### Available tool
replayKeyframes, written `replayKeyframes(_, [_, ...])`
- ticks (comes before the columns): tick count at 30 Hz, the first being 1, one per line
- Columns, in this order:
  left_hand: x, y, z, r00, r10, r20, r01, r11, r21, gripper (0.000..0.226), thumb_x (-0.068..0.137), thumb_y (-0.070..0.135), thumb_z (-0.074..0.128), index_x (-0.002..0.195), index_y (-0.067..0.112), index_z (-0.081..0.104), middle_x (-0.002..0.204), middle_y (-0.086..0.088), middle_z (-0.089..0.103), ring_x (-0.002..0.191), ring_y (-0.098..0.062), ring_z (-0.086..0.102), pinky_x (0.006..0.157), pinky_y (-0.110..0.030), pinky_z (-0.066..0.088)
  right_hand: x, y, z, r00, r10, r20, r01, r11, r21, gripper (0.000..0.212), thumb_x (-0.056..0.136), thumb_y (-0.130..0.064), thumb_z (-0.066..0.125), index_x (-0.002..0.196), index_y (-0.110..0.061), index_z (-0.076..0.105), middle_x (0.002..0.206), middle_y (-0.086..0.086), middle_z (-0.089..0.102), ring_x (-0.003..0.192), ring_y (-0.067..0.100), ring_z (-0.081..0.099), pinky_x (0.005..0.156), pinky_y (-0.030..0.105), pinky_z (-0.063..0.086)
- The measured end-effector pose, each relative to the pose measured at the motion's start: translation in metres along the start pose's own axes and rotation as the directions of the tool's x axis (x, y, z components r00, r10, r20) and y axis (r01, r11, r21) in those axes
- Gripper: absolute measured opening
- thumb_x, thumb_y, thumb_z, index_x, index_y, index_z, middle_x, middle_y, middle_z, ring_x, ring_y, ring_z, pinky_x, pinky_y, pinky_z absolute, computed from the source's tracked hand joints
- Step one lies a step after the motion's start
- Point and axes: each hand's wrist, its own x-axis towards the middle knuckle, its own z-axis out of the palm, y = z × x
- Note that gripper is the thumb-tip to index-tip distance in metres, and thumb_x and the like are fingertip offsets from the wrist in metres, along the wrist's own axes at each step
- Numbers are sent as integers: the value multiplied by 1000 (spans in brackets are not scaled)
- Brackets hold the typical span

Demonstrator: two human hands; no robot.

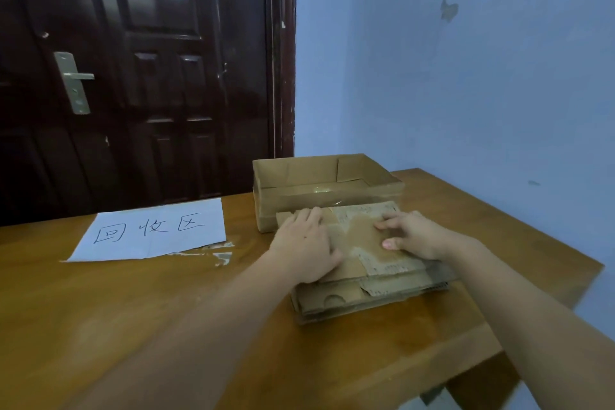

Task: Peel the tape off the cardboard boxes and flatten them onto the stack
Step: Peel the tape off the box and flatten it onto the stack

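Two hands, our left (304, 245) and right (414, 236), press flat with spread fingers on the stack of flattened brown cardboard (369, 280) at four o'clock on the brown wooden surface (133, 309); an open brown cardboard box (319, 183) sits at twelve of it, a white handwritten paper sheet (153, 231) at nine, a dark panelled door (139, 70) and pale blue wall (466, 93) beyond.

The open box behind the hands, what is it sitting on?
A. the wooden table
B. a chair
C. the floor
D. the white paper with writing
A: the open box stands upright on the wooden table, just behind the flattened cardboard stack that the left hand and right hand press down, and to the right of the white paper.
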Motion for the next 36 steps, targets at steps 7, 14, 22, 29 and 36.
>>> replayKeyframes(7, [0,7,24,973,106,205,-51,965,-258,100,88,87,8,166,24,8,173,-1,4,159,-20,1,126,-40,0,0,-14,20,999,32,-20,-34,993,-115,88,88,-84,25,157,-29,30,162,3,34,148,27,30,118,44,28])
replayKeyframes(14, [10,5,24,958,122,260,-80,983,-167,110,81,93,5,166,23,5,173,-4,6,159,-24,5,127,-43,6,6,-25,20,998,61,26,-53,971,-235,95,87,-86,17,162,-28,15,169,11,13,155,30,10,124,44,10])
replayKeyframes(22, [10,3,28,965,119,234,-77,980,-181,109,83,94,9,166,23,9,173,-4,8,159,-24,7,126,-43,7,7,-36,16,992,107,67,-86,963,-257,91,93,-79,27,162,-22,15,168,13,14,155,32,11,125,46,13])
replayKeyframes(29, [-2,3,13,963,112,244,-64,979,-194,99,89,89,12,166,28,3,173,0,1,159,-22,1,126,-43,1,-4,-53,16,984,177,-33,-179,958,-222,83,95,-72,39,161,-24,23,168,9,16,154,31,15,123,47,17])
replayKeyframes(36, [-69,-67,-15,990,60,125,-40,987,-155,80,99,76,23,162,28,28,167,0,31,154,-24,26,126,-44,20,-15,-105,-7,975,45,-219,-102,962,-253,69,90,-44,69,152,-27,43,158,-1,37,138,25,44,107,41,45])
